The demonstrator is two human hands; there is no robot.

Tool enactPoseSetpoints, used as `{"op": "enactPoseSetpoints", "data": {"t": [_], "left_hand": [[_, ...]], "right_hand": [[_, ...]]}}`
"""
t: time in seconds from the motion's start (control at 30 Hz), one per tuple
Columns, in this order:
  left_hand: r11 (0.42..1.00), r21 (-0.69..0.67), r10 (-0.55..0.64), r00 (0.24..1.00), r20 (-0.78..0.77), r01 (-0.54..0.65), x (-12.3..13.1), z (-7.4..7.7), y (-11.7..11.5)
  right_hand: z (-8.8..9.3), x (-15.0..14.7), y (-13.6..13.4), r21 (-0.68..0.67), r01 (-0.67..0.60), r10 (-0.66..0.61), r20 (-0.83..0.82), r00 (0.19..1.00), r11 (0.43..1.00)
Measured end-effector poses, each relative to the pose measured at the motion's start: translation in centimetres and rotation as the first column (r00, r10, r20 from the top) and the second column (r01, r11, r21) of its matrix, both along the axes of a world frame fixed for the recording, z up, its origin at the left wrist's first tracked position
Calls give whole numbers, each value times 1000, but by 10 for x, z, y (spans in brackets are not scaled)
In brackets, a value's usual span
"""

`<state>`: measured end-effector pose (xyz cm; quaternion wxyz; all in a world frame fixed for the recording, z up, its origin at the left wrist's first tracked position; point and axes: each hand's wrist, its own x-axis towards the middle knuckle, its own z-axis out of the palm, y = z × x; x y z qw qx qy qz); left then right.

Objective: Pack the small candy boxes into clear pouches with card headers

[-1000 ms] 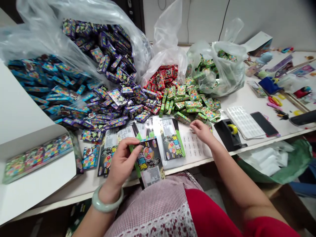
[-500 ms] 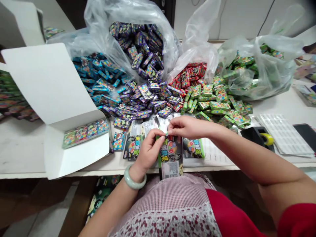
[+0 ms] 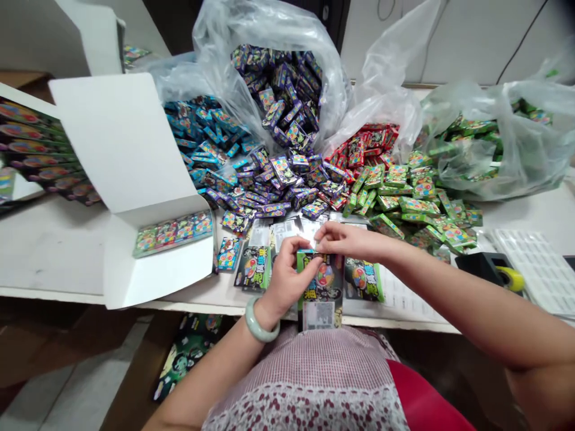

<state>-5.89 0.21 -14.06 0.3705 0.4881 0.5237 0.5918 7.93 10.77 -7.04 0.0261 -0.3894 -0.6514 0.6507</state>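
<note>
A black and green printed packet (image 3: 321, 287) hangs upright at the table's front edge, its lower end against the apron. My left hand (image 3: 291, 276), a pale bangle at its wrist, is closed on the packet's upper left side, thumb across its front. The fingertips of my right hand (image 3: 345, 240) are pinched together at the packet's top edge; what they hold there is hidden. A thin light-blue edge shows at the packet's mouth between the hands. Similar packets lie on both sides, one left (image 3: 252, 266) and one right (image 3: 362, 278). A small blue box (image 3: 229, 254) lies further left.
Behind the hands spill piles of small blue boxes (image 3: 211, 134), purple boxes (image 3: 283, 170), red boxes (image 3: 366, 146) and green boxes (image 3: 415, 206) from clear plastic bags. An open white carton (image 3: 157, 281) holding a row of small boxes stands left. A tape dispenser (image 3: 487, 269) sits right.
The view has turned left, so everything appears further right. Both hands stay at the packet's top; my left thumb has come away from the right fingertips and lies lower on the packet's front.
</note>
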Motion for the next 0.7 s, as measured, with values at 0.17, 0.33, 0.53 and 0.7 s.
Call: {"op": "enactPoseSetpoints", "data": {"t": [0.17, 0.33, 0.53, 0.7], "left_hand": [[951, -109, -263, 944, 199, 288, -8, 11, -32], [971, 159, 202, 966, -161, -177, -82, 67, -72], [885, 277, 417, 374, -828, -374, -216, 63, -55], [942, 73, 190, 341, -921, -326, -254, -7, -29]], "right_hand": [[-4, 7, -6, -402, -7, -30, -84, 996, 916], [4, 20, 0, -73, -57, 43, -177, 983, 996], [-14, 16, -6, 161, 32, -2, -182, 983, 986], [-28, 7, -30, 206, -132, 166, -153, 974, 970]]}}
